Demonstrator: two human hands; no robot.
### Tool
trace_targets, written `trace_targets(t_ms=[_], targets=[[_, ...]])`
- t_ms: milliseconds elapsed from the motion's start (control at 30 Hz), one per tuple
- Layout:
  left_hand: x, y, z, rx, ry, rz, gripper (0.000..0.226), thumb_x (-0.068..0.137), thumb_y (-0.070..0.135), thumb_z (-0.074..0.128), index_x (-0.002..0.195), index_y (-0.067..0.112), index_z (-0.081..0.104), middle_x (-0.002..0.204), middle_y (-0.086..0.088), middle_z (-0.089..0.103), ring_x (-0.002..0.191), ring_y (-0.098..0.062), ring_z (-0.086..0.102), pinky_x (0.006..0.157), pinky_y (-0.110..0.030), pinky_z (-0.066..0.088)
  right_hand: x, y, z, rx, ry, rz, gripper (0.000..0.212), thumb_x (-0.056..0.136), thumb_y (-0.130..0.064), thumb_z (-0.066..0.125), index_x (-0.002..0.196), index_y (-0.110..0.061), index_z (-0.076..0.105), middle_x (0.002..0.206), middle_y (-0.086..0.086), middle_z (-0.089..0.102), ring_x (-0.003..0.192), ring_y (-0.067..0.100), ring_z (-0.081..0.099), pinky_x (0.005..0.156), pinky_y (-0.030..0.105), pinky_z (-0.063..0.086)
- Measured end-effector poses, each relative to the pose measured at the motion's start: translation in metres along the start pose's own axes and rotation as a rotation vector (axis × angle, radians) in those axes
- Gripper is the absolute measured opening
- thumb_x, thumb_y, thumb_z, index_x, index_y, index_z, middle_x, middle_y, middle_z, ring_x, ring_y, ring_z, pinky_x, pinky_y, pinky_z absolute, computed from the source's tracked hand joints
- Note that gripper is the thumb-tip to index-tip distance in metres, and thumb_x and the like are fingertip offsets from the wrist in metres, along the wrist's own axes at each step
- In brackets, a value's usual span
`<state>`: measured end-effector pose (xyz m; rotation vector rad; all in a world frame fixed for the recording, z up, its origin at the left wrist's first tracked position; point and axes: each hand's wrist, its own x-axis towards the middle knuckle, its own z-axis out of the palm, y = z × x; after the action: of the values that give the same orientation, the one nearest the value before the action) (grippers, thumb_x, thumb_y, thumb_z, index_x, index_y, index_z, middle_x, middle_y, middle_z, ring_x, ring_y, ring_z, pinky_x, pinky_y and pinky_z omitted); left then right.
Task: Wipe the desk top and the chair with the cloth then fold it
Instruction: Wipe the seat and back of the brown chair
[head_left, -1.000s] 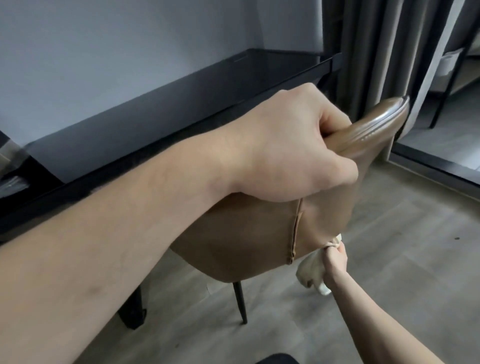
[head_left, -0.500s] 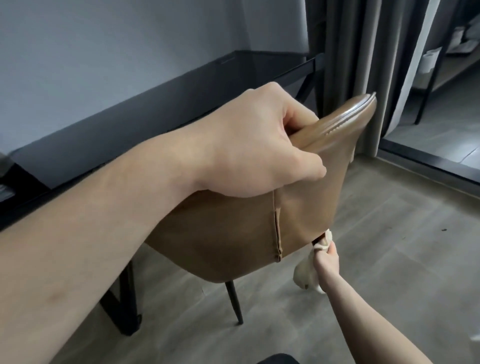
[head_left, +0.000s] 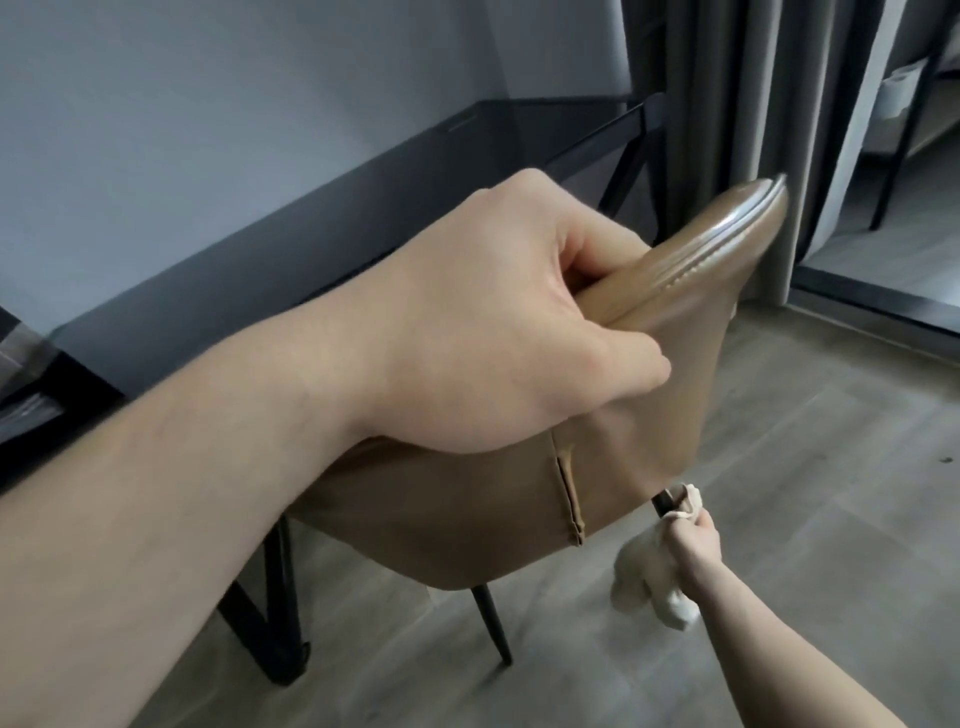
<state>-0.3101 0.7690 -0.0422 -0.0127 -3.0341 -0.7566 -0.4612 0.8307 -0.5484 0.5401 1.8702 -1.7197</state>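
A tan leather chair (head_left: 441, 509) fills the middle of the view, seen from behind and tilted toward me. My left hand (head_left: 498, 322) grips the top edge of its backrest. Low on the right, my right hand (head_left: 693, 540) holds a bunched cream cloth (head_left: 641, 577), wrapped around a black chair leg (head_left: 662, 501) just under the seat shell. Another black chair leg (head_left: 491, 623) shows below the shell. The black desk top (head_left: 363, 176) runs along the wall behind the chair.
Grey curtains (head_left: 753, 104) hang at the desk's right end. A black desk leg (head_left: 283, 613) stands on the wood floor (head_left: 805, 441) left of the chair. A dark floor rail (head_left: 878, 306) and a shelf frame lie at the far right.
My right hand with the cloth has slid a little down the chair leg. The chair stays tilted under my left hand, and my view has shifted slightly.
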Motion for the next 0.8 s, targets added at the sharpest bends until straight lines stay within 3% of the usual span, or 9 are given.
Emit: trace_targets(t_ms=[100,200,333,467,567,667,800], targets=[[-0.002,0.001,0.0,0.004,-0.007,-0.064,0.023,0.09,0.025,0.072,0.099,0.006,0.078,0.095,-0.015,0.077,0.087,-0.03,0.075,0.078,-0.051,0.063,-0.021,-0.029,-0.002,0.049,-0.071,-0.053,0.06,0.088,-0.028,0.05,0.148,-0.026,0.057,0.141,0.003,0.066,0.127,0.029,0.062,0.114,0.041,0.046],[-0.003,0.005,0.001,0.026,-0.003,-0.069,0.019,0.089,0.027,0.071,0.093,0.01,0.079,0.09,-0.011,0.077,0.083,-0.025,0.074,0.079,-0.051,0.062,-0.055,-0.064,-0.006,0.16,-0.09,-0.15,0.048,0.105,-0.024,0.052,0.153,-0.027,0.054,0.143,-0.002,0.061,0.127,0.023,0.058,0.112,0.038,0.044],[-0.008,0.009,0.001,0.029,0.01,-0.093,0.016,0.089,0.032,0.071,0.088,0.02,0.081,0.086,-0.005,0.076,0.08,-0.02,0.072,0.078,-0.049,0.063,-0.101,-0.093,-0.023,0.252,-0.036,-0.206,0.033,0.106,-0.019,0.052,0.138,-0.02,0.061,0.128,0.005,0.067,0.111,0.023,0.061,0.094,0.032,0.044],[-0.01,0.014,0.001,0.048,0.049,-0.117,0.018,0.086,0.034,0.072,0.082,0.017,0.078,0.08,-0.007,0.072,0.077,-0.022,0.069,0.077,-0.043,0.061,-0.147,-0.12,-0.042,0.235,-0.013,-0.315,0.031,0.108,-0.036,0.053,0.134,-0.023,0.062,0.124,0.002,0.069,0.113,0.024,0.064,0.094,0.033,0.045],[-0.012,0.014,0.001,0.041,0.062,-0.132,0.019,0.084,0.036,0.073,0.082,0.019,0.079,0.08,-0.005,0.073,0.078,-0.022,0.07,0.075,-0.043,0.061,-0.185,-0.152,-0.052,0.211,-0.039,-0.424,0.041,0.103,-0.056,0.054,0.134,-0.033,0.063,0.122,-0.006,0.071,0.115,0.018,0.066,0.106,0.042,0.052],[-0.013,0.016,0.001,0.047,0.067,-0.143,0.021,0.081,0.039,0.073,0.083,0.019,0.079,0.08,-0.005,0.073,0.078,-0.023,0.069,0.072,-0.042,0.06,-0.222,-0.189,-0.063,0.208,-0.065,-0.566,0.023,0.108,-0.033,0.05,0.126,-0.034,0.064,0.115,-0.004,0.072,0.112,0.018,0.066,0.1,0.04,0.054],[-0.015,0.018,0.002,0.044,0.082,-0.142,0.031,0.082,0.047,0.068,0.084,0.019,0.079,0.077,0.0,0.072,0.077,-0.023,0.067,0.075,-0.045,0.061,-0.268,-0.225,-0.076,0.265,-0.174,-0.709,0.023,0.111,-0.026,0.05,0.131,-0.023,0.062,0.107,-0.002,0.071,0.095,0.008,0.066,0.077,0.02,0.055]])
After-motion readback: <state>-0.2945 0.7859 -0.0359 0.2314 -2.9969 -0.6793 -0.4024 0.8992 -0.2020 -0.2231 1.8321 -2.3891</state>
